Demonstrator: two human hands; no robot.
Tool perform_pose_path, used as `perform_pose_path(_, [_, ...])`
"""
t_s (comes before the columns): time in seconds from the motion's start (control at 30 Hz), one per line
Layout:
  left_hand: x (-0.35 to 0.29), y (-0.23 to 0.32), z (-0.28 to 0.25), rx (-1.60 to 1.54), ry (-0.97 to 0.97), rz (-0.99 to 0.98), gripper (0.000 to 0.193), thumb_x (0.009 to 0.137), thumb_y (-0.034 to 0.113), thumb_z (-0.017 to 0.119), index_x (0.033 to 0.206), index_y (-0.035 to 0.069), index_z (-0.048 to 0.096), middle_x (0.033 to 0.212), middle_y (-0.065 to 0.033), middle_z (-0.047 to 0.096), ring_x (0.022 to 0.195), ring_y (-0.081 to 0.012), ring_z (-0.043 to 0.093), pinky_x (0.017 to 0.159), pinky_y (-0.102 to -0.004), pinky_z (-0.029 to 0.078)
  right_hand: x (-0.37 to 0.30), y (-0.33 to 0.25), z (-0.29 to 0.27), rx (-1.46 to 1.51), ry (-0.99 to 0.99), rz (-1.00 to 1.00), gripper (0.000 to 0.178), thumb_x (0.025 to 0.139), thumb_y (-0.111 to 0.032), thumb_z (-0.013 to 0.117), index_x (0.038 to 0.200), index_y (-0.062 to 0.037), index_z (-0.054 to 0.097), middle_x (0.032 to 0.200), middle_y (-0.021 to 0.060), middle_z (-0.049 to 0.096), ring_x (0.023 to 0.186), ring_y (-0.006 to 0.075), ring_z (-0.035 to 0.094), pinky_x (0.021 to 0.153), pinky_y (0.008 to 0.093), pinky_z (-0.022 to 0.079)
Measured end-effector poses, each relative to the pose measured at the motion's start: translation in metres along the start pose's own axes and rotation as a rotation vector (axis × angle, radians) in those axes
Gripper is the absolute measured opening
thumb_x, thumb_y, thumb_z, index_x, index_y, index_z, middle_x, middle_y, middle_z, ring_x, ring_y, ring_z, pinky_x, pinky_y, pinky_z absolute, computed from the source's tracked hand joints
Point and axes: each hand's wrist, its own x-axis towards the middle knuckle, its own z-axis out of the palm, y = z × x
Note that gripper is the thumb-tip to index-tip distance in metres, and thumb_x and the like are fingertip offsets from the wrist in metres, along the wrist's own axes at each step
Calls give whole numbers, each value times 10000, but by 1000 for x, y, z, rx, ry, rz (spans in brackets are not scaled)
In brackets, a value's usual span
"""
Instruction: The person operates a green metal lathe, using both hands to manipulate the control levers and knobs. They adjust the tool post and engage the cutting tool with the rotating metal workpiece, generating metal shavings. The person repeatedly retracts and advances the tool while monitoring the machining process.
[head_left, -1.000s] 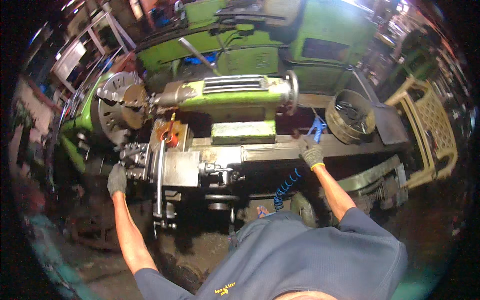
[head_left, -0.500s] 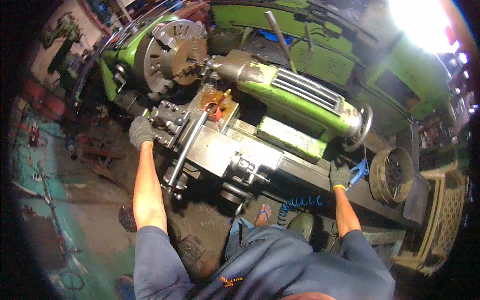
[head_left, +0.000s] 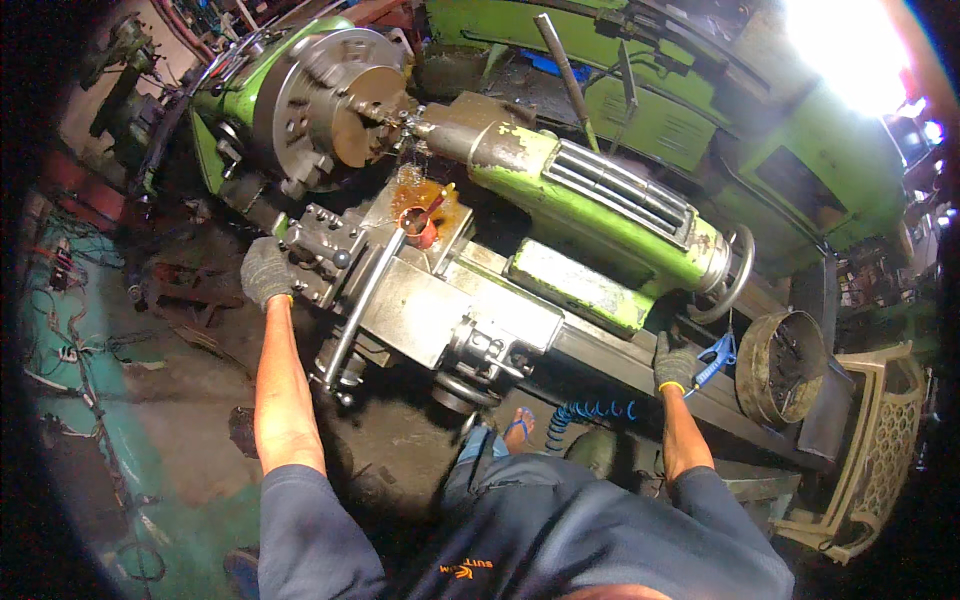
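A green metal lathe spreads across the middle, its round chuck point(head_left: 365, 115) at the upper left and its tailstock point(head_left: 590, 195) to the right. My left hand point(head_left: 266, 272), in a grey knit glove, is at the left side of the tool post point(head_left: 325, 250); its fingers are turned away from view. My gloved right hand point(head_left: 674, 364) rests open on the lathe bed point(head_left: 610, 352), below the tailstock, with a finger extended. Right beside it lies a blue air blow gun point(head_left: 716, 358). An orange-red cup point(head_left: 420, 228) with a brush-like handle stands on the oily cross slide.
A round metal tub point(head_left: 778, 368) of dark bits sits at the bed's right end, near the tailstock handwheel point(head_left: 738, 272). A coiled blue hose point(head_left: 590, 412) hangs in front. A long bar handle point(head_left: 365, 305) slants beside the carriage. Cables point(head_left: 75, 350) cross the left floor.
My left hand has drawn slightly left, away from the green-ended lever by the tool post. The chuck now looks smeared, its jaws at a different angle. My right hand stays on the bed.
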Motion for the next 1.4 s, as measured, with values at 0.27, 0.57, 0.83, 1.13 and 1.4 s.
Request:
perform_pose_path(0.27, [7, -21, 1, 27, 10, -61, 392, 919, 441, 529, 1035, 130, 739, 1054, -153, 722, 985, -387, 674, 820, -474, 509, 11, 15, 30, 18, 65, -101, 624, 922, -542, 616, 1235, -3, 653, 1232, 296, 637, 1163, 450, 586, 1030, 474, 434])
perform_pose_path(0.57, [6, -18, 5, 23, 25, -46, 372, 910, 438, 578, 1024, 130, 751, 1059, -138, 726, 989, -374, 680, 842, -454, 514, 16, 33, 35, 7, 18, -130, 551, 916, -461, 655, 1203, 10, 653, 1195, 268, 666, 1132, 442, 613, 979, 486, 469])
perform_pose_path(0.83, [-6, -2, -7, -46, 35, -36, 376, 908, 428, 565, 1032, 122, 744, 1049, -153, 720, 968, -385, 678, 822, -465, 513, 9, 22, 26, -40, -32, -85, 743, 991, -603, 441, 1339, 39, 578, 1321, 370, 556, 1245, 491, 527, 1092, 474, 390])
perform_pose_path(1.13, [1, -8, 4, 94, 14, -115, 374, 907, 438, 574, 1055, 145, 753, 1052, -192, 720, 983, -411, 687, 848, -497, 527, 24, 41, 50, -75, -40, -88, 771, 971, -584, 476, 1313, 102, 561, 1352, 345, 554, 1289, 463, 508, 1115, 466, 374])
perform_pose_path(1.4, [-5, 13, -15, 54, 30, -152, 365, 897, 433, 570, 1013, 142, 758, 1033, -198, 713, 968, -421, 677, 838, -502, 524, 6, 12, 15, -6, -82, -29, 843, 952, -642, 482, 1320, 113, 556, 1386, 345, 533, 1318, 479, 482, 1147, 476, 342])
